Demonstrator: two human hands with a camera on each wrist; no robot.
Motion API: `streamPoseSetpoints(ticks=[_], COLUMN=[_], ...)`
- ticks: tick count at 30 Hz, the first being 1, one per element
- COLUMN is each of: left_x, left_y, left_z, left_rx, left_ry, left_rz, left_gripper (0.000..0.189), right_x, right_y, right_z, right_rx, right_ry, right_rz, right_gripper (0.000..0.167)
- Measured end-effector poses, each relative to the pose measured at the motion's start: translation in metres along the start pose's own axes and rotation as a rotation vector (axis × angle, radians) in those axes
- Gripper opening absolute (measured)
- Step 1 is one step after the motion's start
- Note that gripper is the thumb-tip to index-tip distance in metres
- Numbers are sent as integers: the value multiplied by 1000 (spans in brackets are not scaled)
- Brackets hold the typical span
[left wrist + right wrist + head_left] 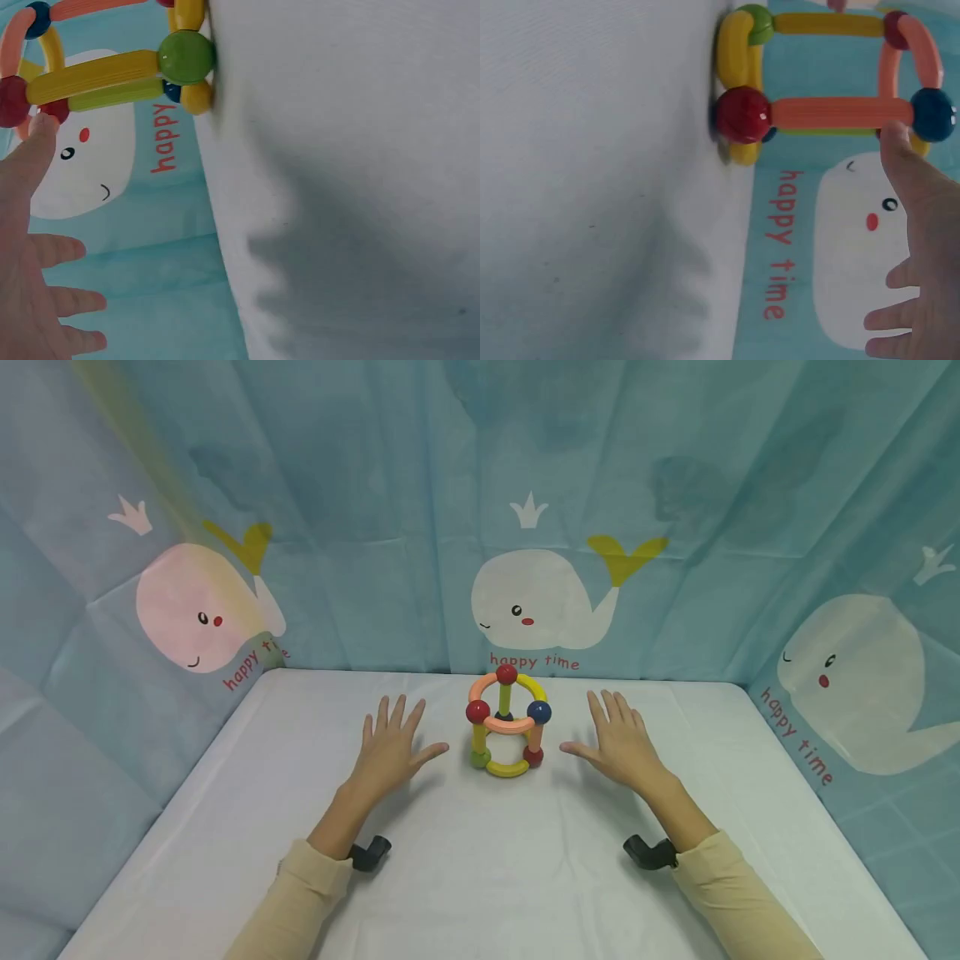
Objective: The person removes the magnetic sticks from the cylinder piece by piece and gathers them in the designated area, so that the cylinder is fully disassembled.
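A toy frame of colored rods and balls [513, 725] stands upright on the white table, between the two hands. Curved orange and yellow rods form its top ring, with red and blue balls at the joints; upright rods run down to a lower ring. To its left, my left hand [386, 758] is spread above the table, thumb pointing toward the toy. My right hand [624, 747] mirrors it on the other side, fingers straight and thumb inward. In the head view a gap separates each thumb from the toy. Both hands hold nothing.
A white cloth [480, 877] covers the table. Behind and at both sides hangs a blue curtain [360, 593] printed with whales. Dark wrist camera mounts [369, 853] stick out inward from both wrists, beside the beige sleeves [300, 902].
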State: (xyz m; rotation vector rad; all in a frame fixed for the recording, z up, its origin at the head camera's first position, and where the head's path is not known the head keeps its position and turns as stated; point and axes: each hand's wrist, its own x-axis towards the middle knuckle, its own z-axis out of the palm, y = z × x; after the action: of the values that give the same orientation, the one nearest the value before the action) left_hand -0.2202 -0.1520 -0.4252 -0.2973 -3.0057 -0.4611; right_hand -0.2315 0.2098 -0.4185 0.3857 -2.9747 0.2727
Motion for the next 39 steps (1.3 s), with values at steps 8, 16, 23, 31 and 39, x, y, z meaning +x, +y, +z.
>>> streamPoseSetpoints(ticks=[8,16,23,31,39], left_x=[3,8,14,24,30], left_y=[12,28,47,65,79], left_z=[-15,-21,-19,-11,-5], left_rx=[-20,-204,-273,-274,-197], left_ry=[181,333,337,342,373], left_rz=[110,308,418,558,673], left_gripper=[83,70,65,56,41], right_x=[-1,2,5,11,16], right_y=[-9,-14,-22,-31,-36], right_z=[-18,-25,-26,-23,-16], right_rx=[46,172,279,320,361], right_ry=[69,171,223,263,322], right_rz=[-104,-251,-344,-449,-558], right_gripper=[105,97,88,78,62])
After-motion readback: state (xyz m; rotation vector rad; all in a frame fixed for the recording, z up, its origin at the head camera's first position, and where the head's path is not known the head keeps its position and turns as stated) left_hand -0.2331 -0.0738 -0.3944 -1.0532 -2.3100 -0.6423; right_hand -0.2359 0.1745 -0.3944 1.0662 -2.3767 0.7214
